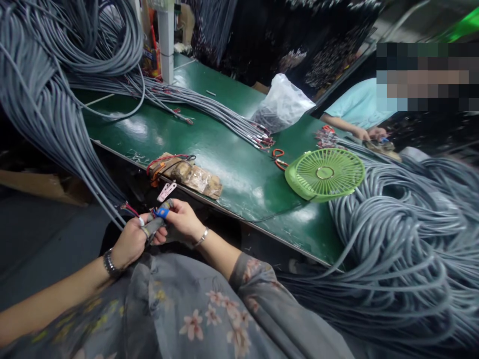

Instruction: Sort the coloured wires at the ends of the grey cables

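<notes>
Close to my body, below the table edge, my two hands meet. My left hand (131, 240) is closed around a grey cable (119, 221) near its end, with grey wrapping on some fingers. Thin coloured wires (153, 211) fan out between the hands. Against them my right hand (182, 219) pinches, its fingers closed and a small blue piece (162, 213) at the thumb. What lies under the fingertips is partly hidden. More cable ends with red and dark wires (130, 208) hang beside my left hand. Just above the hands is a pink clip-like piece (166, 191).
A taped cardboard block (194, 175) with wires lies on the green table (224, 149)'s near edge. Farther right are a green fan (325, 173), orange-handled pliers (279, 158) and a plastic bag (282, 103). Grey cable heaps (396, 239) flank me. Across the table, a co-worker's hands (368, 134) work.
</notes>
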Demonstrator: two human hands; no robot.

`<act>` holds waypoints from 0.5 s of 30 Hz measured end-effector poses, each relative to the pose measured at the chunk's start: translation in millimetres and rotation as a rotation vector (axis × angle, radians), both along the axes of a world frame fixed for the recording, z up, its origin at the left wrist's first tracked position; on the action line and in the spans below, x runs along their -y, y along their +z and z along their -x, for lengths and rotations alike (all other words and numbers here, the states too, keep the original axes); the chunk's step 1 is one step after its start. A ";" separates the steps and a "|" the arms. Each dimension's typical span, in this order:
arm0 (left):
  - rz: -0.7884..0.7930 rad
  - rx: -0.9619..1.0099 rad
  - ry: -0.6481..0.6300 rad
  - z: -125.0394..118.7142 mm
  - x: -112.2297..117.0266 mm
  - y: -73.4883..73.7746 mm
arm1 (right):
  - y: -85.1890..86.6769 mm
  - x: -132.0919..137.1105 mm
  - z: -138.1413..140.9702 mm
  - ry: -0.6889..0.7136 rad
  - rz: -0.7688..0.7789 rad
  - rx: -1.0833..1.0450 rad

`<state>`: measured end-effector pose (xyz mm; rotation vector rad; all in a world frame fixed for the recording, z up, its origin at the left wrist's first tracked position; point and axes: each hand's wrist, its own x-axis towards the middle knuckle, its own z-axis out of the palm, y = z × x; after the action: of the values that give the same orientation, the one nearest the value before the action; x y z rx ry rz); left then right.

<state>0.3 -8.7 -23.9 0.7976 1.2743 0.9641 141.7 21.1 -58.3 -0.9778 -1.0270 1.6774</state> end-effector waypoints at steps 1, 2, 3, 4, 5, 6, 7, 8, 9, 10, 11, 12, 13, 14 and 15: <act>0.010 -0.010 -0.028 1.8 0.6 -1.2 | 2.4 -4.1 0.6 0.045 0.005 0.007; 0.014 -0.017 -0.045 3.6 1.1 -2.1 | 4.2 -8.1 1.3 0.089 0.012 0.019; 0.012 -0.019 -0.046 5.1 1.6 -2.7 | 5.1 -11.7 2.1 0.124 0.021 0.034; 0.005 -0.015 -0.032 6.3 2.1 -2.8 | 5.2 -14.5 3.2 0.150 0.030 0.048; -0.004 -0.004 -0.004 7.0 2.5 -2.5 | 4.6 -16.6 4.5 0.161 0.040 0.058; -0.011 0.014 0.032 7.4 2.8 -1.9 | 3.4 -17.7 5.9 0.159 0.050 0.061; -0.014 0.034 0.072 7.5 2.9 -1.1 | 1.8 -18.0 7.2 0.149 0.058 0.056; -0.013 0.054 0.114 7.3 3.0 -0.3 | 0.1 -17.5 8.4 0.134 0.064 0.047; -0.010 0.072 0.149 6.9 3.0 0.3 | -1.6 -16.5 9.2 0.123 0.068 0.034; -0.005 0.088 0.175 6.5 3.0 0.7 | -2.9 -15.2 9.6 0.116 0.072 0.019; -0.001 0.101 0.195 6.1 2.9 0.6 | -3.8 -13.7 9.7 0.112 0.074 0.005; 0.002 0.110 0.206 5.8 2.9 0.2 | -4.2 -12.3 9.4 0.112 0.075 -0.008; 0.003 0.117 0.213 5.5 2.8 -0.5 | -4.1 -11.1 9.0 0.111 0.076 -0.017; 0.004 0.124 0.213 5.4 2.8 -1.4 | -3.6 -10.2 8.5 0.109 0.077 -0.021; 0.003 0.129 0.211 5.4 2.9 -2.5 | -2.5 -9.7 8.2 0.105 0.079 -0.023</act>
<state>-5.1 -11.5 -26.4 0.5961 1.2640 1.1637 133.5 30.8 -60.9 -0.9679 -1.0183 1.8232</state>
